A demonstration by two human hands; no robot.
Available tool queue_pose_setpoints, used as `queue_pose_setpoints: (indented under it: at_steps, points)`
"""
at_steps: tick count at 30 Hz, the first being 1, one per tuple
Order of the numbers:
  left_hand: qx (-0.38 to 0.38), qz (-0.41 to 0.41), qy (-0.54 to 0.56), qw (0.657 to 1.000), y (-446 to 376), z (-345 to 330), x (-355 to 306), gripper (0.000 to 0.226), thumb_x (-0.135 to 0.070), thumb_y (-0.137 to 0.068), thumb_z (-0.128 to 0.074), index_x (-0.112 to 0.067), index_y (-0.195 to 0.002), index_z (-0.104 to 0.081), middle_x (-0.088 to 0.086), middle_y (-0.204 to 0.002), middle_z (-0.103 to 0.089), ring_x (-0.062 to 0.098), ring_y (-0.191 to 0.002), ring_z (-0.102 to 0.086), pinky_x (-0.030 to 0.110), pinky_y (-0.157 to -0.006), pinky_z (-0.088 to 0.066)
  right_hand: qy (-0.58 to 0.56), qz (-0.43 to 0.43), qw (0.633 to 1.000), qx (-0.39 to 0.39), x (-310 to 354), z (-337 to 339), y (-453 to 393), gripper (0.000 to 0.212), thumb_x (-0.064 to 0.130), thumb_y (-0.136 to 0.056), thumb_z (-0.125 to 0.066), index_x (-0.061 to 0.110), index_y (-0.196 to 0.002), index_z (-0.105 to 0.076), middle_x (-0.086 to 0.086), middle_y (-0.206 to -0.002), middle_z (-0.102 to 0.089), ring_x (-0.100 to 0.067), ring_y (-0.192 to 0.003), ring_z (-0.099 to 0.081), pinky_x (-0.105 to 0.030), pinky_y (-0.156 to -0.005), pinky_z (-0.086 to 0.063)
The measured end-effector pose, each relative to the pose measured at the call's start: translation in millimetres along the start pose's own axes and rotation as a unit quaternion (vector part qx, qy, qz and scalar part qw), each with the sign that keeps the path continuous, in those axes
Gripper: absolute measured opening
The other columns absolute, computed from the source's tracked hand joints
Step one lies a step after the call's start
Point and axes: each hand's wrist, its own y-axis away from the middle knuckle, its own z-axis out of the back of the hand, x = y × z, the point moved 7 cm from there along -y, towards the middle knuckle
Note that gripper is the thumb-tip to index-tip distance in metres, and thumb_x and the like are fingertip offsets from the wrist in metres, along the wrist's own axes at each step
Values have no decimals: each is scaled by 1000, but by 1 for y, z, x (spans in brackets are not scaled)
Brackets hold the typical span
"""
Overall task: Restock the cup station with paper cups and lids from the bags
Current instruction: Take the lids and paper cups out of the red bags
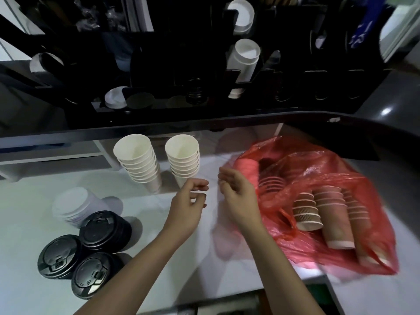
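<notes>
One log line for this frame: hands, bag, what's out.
left hand: empty | right hand: empty, beside red bag | brown cups: in bag | white cups, black lids: on counter

Person, head view: two bare forearms, no sleeves, cuffs or gloves in frame. Left hand (189, 202), toward the black lid stacks (84, 253): no ring, watch or band seen. Right hand (236, 196), on the far side from those lids: wrist likewise unadorned. Fingernails short, unpainted as far as visible.

White counter (27, 201): two white cup stacks (138, 162), white lids (77, 205), black lids (104, 228), red bag (329, 178).
</notes>
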Motion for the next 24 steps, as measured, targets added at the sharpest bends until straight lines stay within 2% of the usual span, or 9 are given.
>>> queue_pose_setpoints:
  at_steps: [4, 8, 11, 14, 17, 19, 24]
  points:
    - [32, -29, -19, 999, 11, -26, -21, 38, 4, -96, -50, -27, -111, -65, -22, -104, -71, 9, -97, -69, 42, -90, -59, -15, 25, 999, -23, 22, 32, 18, 34, 0, -97, -57, 16, -124, -70, 8, -111, -74, -6, -104, -70, -38, -97, -57]
    - [65, -67, -27, 995, 23, -56, -42, 39, 3, -96, -52, -31, -109, -66, -18, -105, -71, 10, -101, -68, 46, -93, -58, -23, 54, 997, -54, 39, 69, 34, 31, -1, -98, -57, 17, -120, -71, 8, -104, -75, -10, -103, -70, -42, -95, -58]
    - [103, -103, -42, 988, 34, -83, -58, 36, 0, -98, -54, -32, -111, -66, -18, -106, -71, 5, -103, -67, 36, -93, -57, -17, 57, 995, -77, 40, 98, 44, 29, 1, -100, -57, 18, -118, -71, 6, -105, -75, -10, -105, -70, -40, -94, -58]
    - [133, -137, -59, 980, 47, -107, -75, 32, -2, -99, -55, -30, -112, -66, -17, -109, -70, -1, -105, -65, 16, -89, -52, -13, 61, 991, -118, 38, 128, 54, 27, 2, -99, -57, 20, -114, -72, 6, -103, -75, -13, -103, -70, -43, -92, -59]
    - [148, -161, -68, 973, 55, -126, -86, 31, -1, -99, -55, -26, -113, -66, -18, -111, -69, -3, -108, -63, 10, -89, -48, -16, 54, 987, -148, 31, 156, 61, 26, 1, -99, -57, 20, -109, -72, 6, -101, -75, -15, -102, -71, -45, -93, -58]
    - [152, -177, -73, 970, 59, -138, -91, 30, -1, -99, -55, -24, -113, -67, -17, -110, -68, -1, -109, -62, 10, -90, -47, -8, 46, 984, -170, 24, 175, 64, 26, 3, -99, -58, 23, -106, -73, 6, -100, -75, -12, -101, -71, -42, -92, -58]
    - [174, -181, -91, 964, 65, -162, -92, 31, 1, -97, -54, -23, -111, -67, -17, -112, -69, -5, -108, -62, 9, -88, -45, 37, 27, 972, -230, -2, 218, 72, 23, 3, -97, -60, 21, -101, -73, 14, -95, -73, -2, -96, -68, -19, -84, -54]
